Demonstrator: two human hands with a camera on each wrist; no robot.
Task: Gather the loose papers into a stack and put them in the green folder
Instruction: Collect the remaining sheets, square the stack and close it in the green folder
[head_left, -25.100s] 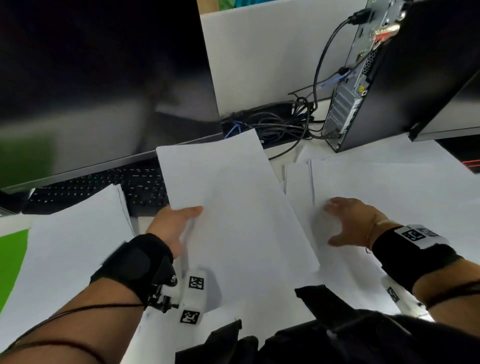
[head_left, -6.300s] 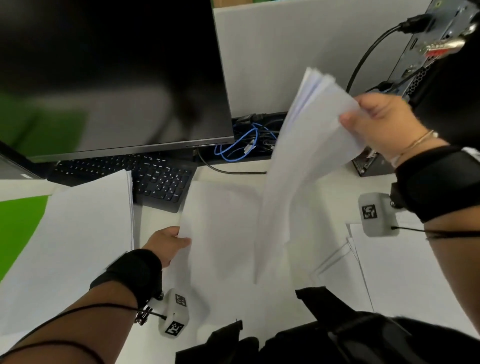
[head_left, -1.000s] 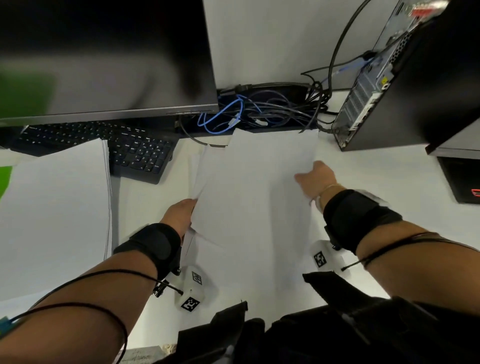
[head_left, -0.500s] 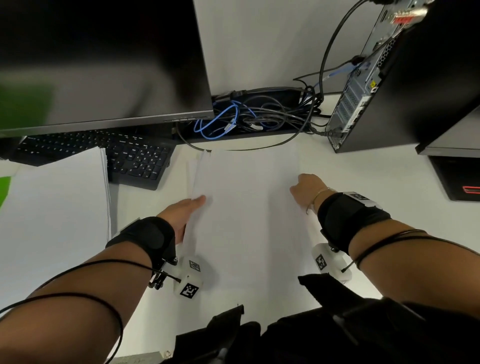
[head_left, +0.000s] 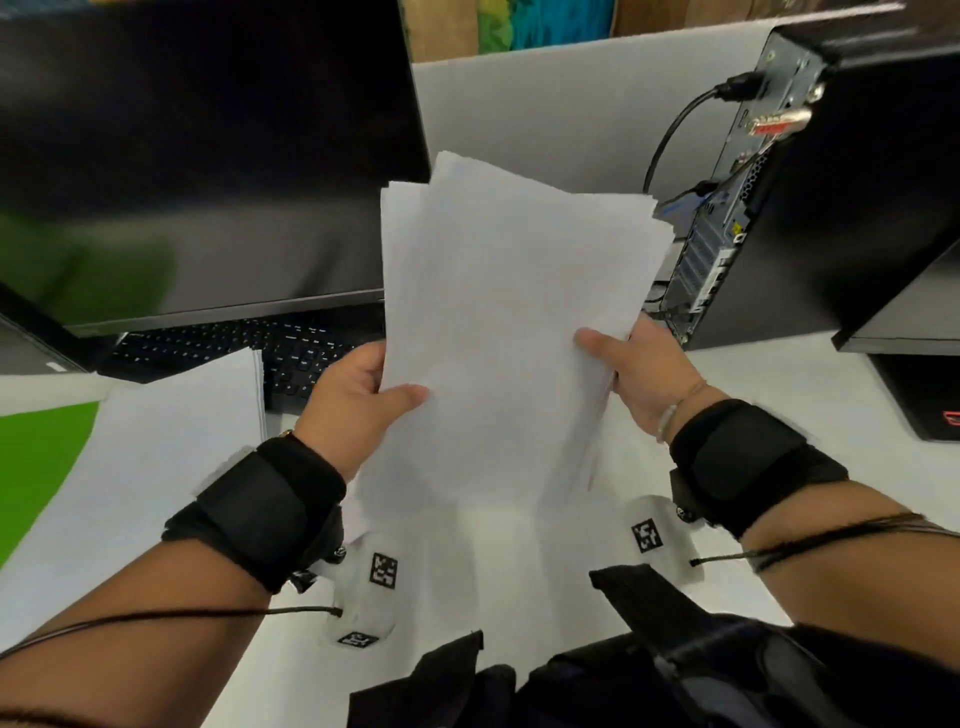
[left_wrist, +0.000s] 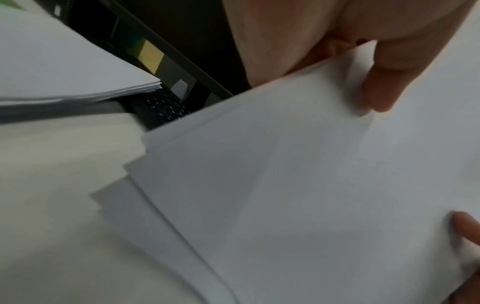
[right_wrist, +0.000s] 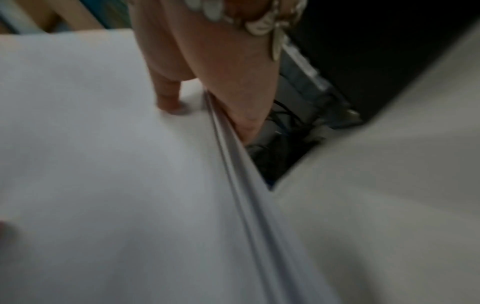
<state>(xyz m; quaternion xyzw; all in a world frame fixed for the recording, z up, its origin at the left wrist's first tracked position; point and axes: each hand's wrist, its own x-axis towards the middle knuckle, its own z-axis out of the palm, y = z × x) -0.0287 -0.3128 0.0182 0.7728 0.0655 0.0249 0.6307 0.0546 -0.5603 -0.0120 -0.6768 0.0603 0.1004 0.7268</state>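
Observation:
Both hands hold up a loose stack of white papers (head_left: 509, 312) over the desk, its sheets fanned unevenly at the top. My left hand (head_left: 358, 400) grips the stack's left edge with the thumb on the front. On the right edge my right hand (head_left: 628, 364) grips likewise, thumb on top. The left wrist view shows the stack (left_wrist: 298, 185) under my thumb (left_wrist: 384, 82). In the right wrist view the stack (right_wrist: 103, 164) is seen edge-on by my fingers (right_wrist: 168, 98). A second pile of papers (head_left: 171, 441) lies on the green folder (head_left: 36, 467) at the left.
A dark monitor (head_left: 197, 156) and a black keyboard (head_left: 291, 348) stand behind the left pile. A black computer tower (head_left: 831, 197) with cables stands at the right. A white partition (head_left: 545, 104) closes the back. Dark clothing (head_left: 623, 675) fills the near edge.
Half a second ago the papers lay flat on the desk under both hands. Now both hands grip the stack by its sides and have lifted it upright.

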